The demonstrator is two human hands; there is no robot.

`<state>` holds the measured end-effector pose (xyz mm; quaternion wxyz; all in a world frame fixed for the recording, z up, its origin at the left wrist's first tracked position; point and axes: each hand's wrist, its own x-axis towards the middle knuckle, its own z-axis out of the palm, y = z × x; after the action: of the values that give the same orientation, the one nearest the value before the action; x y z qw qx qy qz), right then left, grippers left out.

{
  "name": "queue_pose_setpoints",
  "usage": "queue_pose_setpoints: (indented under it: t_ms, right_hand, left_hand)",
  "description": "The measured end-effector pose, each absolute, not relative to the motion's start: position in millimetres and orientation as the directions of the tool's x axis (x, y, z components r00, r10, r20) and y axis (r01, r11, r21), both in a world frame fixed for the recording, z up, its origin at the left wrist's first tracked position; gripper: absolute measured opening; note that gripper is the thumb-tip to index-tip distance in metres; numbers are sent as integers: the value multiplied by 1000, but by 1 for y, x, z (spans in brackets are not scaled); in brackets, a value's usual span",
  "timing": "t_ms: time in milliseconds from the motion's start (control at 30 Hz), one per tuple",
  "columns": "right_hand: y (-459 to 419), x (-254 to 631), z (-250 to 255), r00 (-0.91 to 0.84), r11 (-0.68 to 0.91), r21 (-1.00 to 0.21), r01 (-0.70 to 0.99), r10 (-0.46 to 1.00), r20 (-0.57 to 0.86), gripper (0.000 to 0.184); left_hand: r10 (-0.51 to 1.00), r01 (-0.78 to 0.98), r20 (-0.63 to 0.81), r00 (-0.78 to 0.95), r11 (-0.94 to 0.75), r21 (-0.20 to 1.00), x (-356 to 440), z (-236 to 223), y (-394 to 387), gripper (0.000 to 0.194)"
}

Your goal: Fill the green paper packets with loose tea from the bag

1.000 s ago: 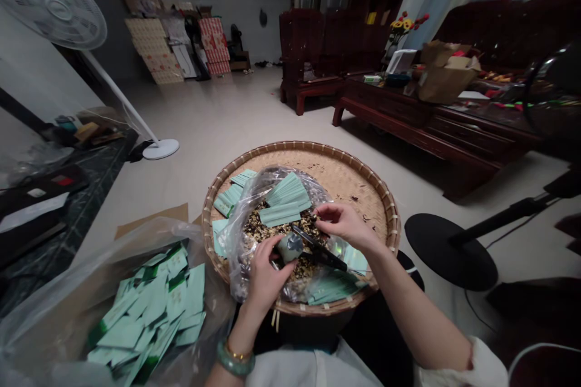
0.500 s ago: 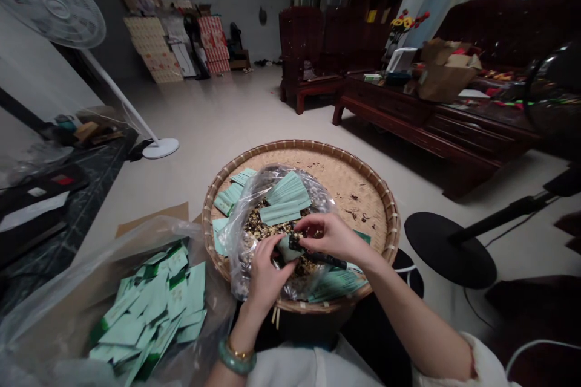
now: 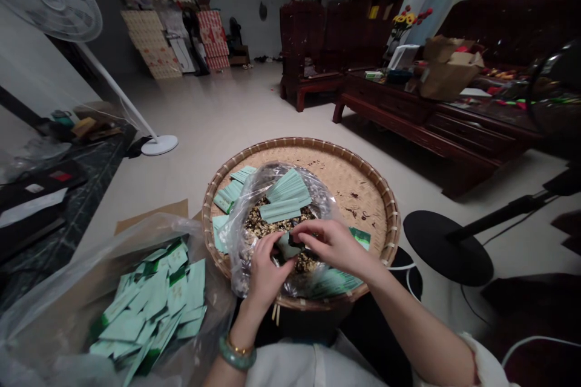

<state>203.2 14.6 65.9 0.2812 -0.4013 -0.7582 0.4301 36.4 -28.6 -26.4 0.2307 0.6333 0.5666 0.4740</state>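
Note:
Over the clear plastic bag (image 3: 247, 193), my left hand (image 3: 267, 266) has its thumb and fingers curled round a small pale-green packet (image 3: 288, 247). My right hand (image 3: 329, 245) is closed in a pinch at the packet's upper right edge, beside something dark; what its fingertips hold is hidden. Below both hands, a loose mix of dark and yellowish dried bits (image 3: 258, 224) lies in the bag. A fanned stack of flat green packets (image 3: 289, 187) rests on the mix. The bag sits in a round woven bamboo tray (image 3: 363, 175).
More green packets (image 3: 336, 283) lie along the tray's near right, with others at its left rim. A large plastic bag of green packets (image 3: 152, 296) stands at the left. A white fan (image 3: 158, 145), a black stand base (image 3: 448, 248) and a low wooden table (image 3: 408, 115) surround the tray.
The black handle-like thing seen under my right hand is no longer visible. A green packet at the tray's right shows more fully. My left hand still holds its packet.

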Motion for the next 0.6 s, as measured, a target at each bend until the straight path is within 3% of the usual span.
queue_pose_setpoints:
  t_ms: [167,267,367,500,600]
  right_hand:
    - [15,211,58,-381,206,-916,345,923,64,22]
    - [7,212,46,-542,211,-855,473,835,-94,20]
    - [-3,209,31,-655,341,-715,611,725,-214,20]
    - [-1,204,15,-604,415,-564,714,772,-197,25]
    - [9,202,7,-577,412,-575,707,806,-131,24]
  left_hand:
    - [936,470,325,-132,-230,852,34,-31,-29,44]
    - [925,345,272,-266,-172,923,28,-34,-27,46]
    - [906,210,171,-387,-94,973,21,-32,-24,52]
    - [901,151,116,-417,-57,987,13,-26,-22,56]
    - [898,145,119,-423,-63,987,12,-25,-22,57]
